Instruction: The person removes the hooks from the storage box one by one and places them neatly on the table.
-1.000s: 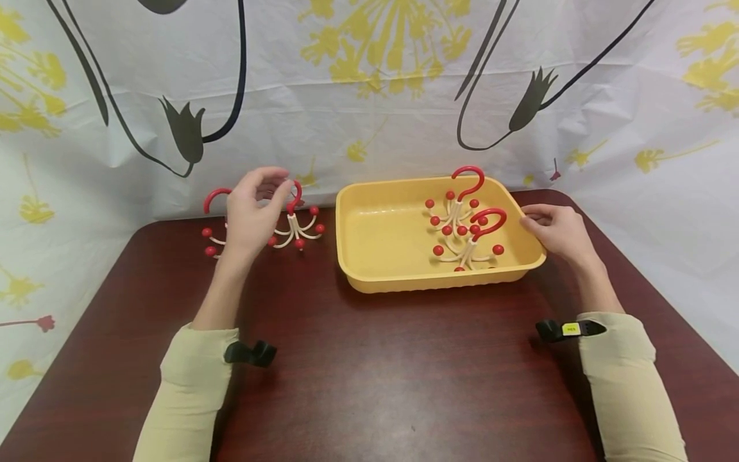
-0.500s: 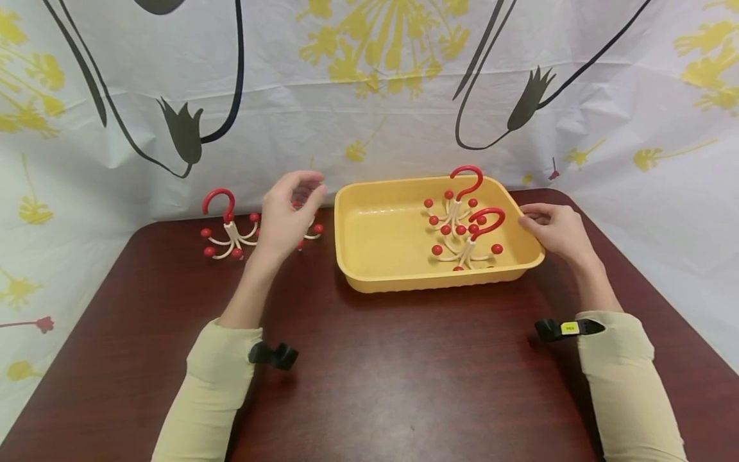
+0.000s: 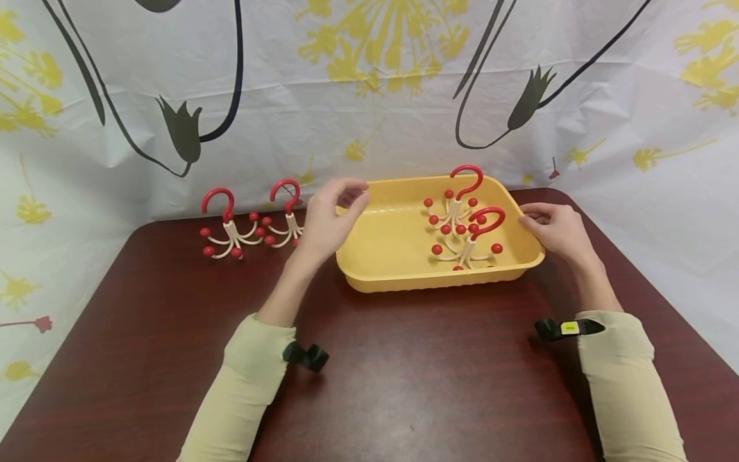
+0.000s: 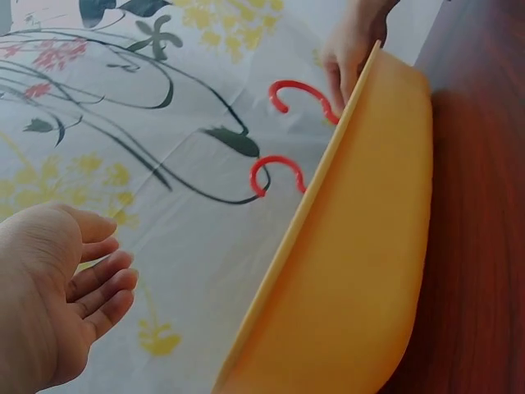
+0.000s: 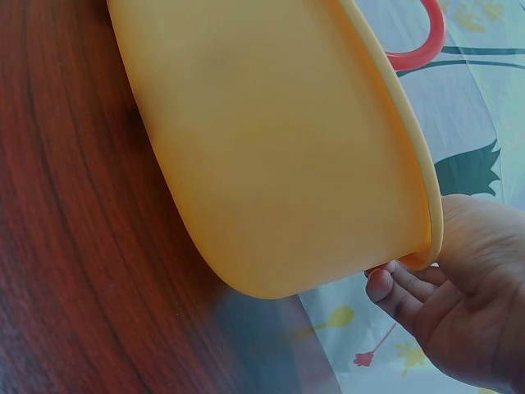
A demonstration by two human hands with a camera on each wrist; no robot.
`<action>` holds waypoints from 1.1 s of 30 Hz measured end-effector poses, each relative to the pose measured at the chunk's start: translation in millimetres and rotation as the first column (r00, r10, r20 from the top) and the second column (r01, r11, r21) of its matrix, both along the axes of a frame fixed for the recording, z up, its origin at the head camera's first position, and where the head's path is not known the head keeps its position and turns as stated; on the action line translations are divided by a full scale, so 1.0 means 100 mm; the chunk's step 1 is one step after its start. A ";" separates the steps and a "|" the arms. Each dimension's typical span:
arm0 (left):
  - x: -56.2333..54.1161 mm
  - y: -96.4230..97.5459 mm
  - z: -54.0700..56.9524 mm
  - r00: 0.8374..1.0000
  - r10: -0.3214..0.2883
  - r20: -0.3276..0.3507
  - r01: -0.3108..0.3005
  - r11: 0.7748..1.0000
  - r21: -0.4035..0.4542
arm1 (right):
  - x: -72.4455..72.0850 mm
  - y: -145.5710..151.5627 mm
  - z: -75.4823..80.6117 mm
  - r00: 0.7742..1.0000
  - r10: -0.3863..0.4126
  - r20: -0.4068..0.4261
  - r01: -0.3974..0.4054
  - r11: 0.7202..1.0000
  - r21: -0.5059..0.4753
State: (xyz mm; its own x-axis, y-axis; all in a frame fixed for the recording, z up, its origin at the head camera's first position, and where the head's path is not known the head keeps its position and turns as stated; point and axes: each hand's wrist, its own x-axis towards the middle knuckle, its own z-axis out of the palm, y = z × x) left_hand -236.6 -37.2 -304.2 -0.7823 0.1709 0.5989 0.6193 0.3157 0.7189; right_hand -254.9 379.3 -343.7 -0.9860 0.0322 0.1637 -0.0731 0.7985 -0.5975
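Observation:
My left hand (image 3: 329, 221) hovers by the left end of a yellow plastic tray (image 3: 427, 283), overlapping its rim in the head view. In the left wrist view, the fingers of this hand (image 4: 53, 295) bend loosely around nothing. My right hand (image 3: 560, 234) pinches the tray's right rim; the right wrist view has its fingertips under the lip. On the tray's right side stand two hanger hooks, a rear one (image 3: 456, 210) and a front one (image 3: 470, 246). Each has a red hook above cream arms tipped with red balls.
Two matching hanger hooks stand on the dark wooden table (image 3: 369, 385) left of the tray: one at far left (image 3: 231, 230) and another (image 3: 290, 223) partly behind my left hand. A white flowered cloth (image 3: 369, 115) hangs behind the table's back edge.
My left hand has moved right, away from the hanger hooks on the table and up to the tray's left end. The right hand keeps its hold on the rim.

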 end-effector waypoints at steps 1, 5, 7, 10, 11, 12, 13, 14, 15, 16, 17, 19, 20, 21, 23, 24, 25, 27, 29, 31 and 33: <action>0.00 0.04 -0.01 1.000 -0.007 -0.001 0.007 1.000 -0.005 | 0.00 0.00 0.00 1.000 0.000 0.000 0.000 1.000 0.000; -0.01 0.18 -0.03 0.999 -0.040 -0.005 0.040 0.999 -0.010 | 0.00 -0.01 0.00 1.000 0.000 0.004 0.000 1.000 -0.008; -0.01 0.24 -0.05 0.998 -0.059 -0.003 0.059 0.998 -0.009 | 0.00 -0.01 0.00 1.000 -0.001 0.005 0.001 1.000 -0.008; -0.01 0.34 -0.08 0.996 -0.088 0.002 0.088 0.996 -0.007 | 0.00 -0.01 -0.01 1.000 -0.004 0.009 0.005 1.000 -0.008; -0.01 0.38 -0.09 0.996 -0.094 0.003 0.094 0.996 -0.009 | 0.01 -0.01 -0.01 1.000 -0.005 0.008 0.005 1.000 -0.007; -0.01 0.41 -0.10 0.995 -0.100 0.006 0.100 0.995 -0.010 | 0.01 -0.01 -0.01 1.000 -0.005 0.008 0.006 1.000 -0.005; -0.01 0.44 -0.11 0.994 -0.105 0.007 0.106 0.994 -0.013 | 0.01 -0.01 -0.01 1.000 -0.005 0.007 0.005 1.000 -0.004; -0.01 0.47 -0.12 0.994 -0.110 0.010 0.110 0.994 -0.017 | 0.01 -0.01 -0.01 1.000 -0.005 0.007 0.005 1.000 -0.005; -0.01 0.51 -0.13 0.993 -0.114 0.014 0.115 0.993 -0.021 | 0.01 -0.01 -0.01 1.000 -0.005 0.006 0.005 1.000 -0.003; -0.01 0.54 -0.14 0.993 -0.119 0.018 0.120 0.992 -0.025 | 0.01 -0.01 -0.01 1.000 -0.005 0.005 0.005 1.000 -0.001; -0.01 0.58 -0.15 0.992 -0.125 0.021 0.126 0.992 -0.027 | 0.01 0.00 -0.01 1.000 -0.005 0.003 0.005 1.000 0.000; -0.01 0.64 -0.16 0.990 -0.139 0.035 0.140 0.990 -0.028 | 0.01 0.00 -0.01 1.000 -0.006 0.002 0.006 1.000 0.004; -0.01 0.67 -0.16 0.989 -0.145 0.041 0.146 0.989 -0.029 | 0.01 0.00 -0.01 1.000 -0.007 0.002 0.007 1.000 0.004; -0.01 0.71 -0.17 0.988 -0.150 0.045 0.152 0.988 -0.030 | 0.01 0.00 -0.01 1.000 -0.008 0.002 0.008 1.000 0.004; -0.02 0.77 -0.18 0.986 -0.159 0.051 0.161 0.986 -0.034 | 0.01 0.00 0.00 1.000 -0.010 0.003 0.010 1.000 0.003; -0.01 0.79 -0.18 0.985 -0.163 0.055 0.165 0.986 -0.035 | 0.01 0.00 0.00 1.000 -0.009 0.004 0.009 1.000 0.002; -0.02 0.82 -0.19 0.984 -0.167 0.058 0.169 0.985 -0.037 | 0.01 0.00 0.00 1.000 -0.008 0.005 0.008 1.000 0.001; -0.02 0.87 -0.21 0.983 -0.173 0.060 0.175 0.984 -0.042 | 0.01 0.00 0.00 1.000 -0.007 0.005 0.007 1.000 0.002; -0.01 0.92 -0.22 0.982 -0.178 0.069 0.181 0.982 -0.044 | 0.01 0.00 0.01 1.000 -0.005 0.003 0.005 1.000 0.003; -0.01 0.97 -0.23 0.980 -0.182 0.079 0.186 0.981 -0.048 | 0.01 0.00 0.01 1.000 -0.004 0.002 0.003 1.000 0.003; -0.01 1.03 -0.23 0.978 -0.186 0.095 0.191 0.981 -0.044 | 0.01 0.00 0.01 1.000 -0.004 0.000 0.004 1.000 0.004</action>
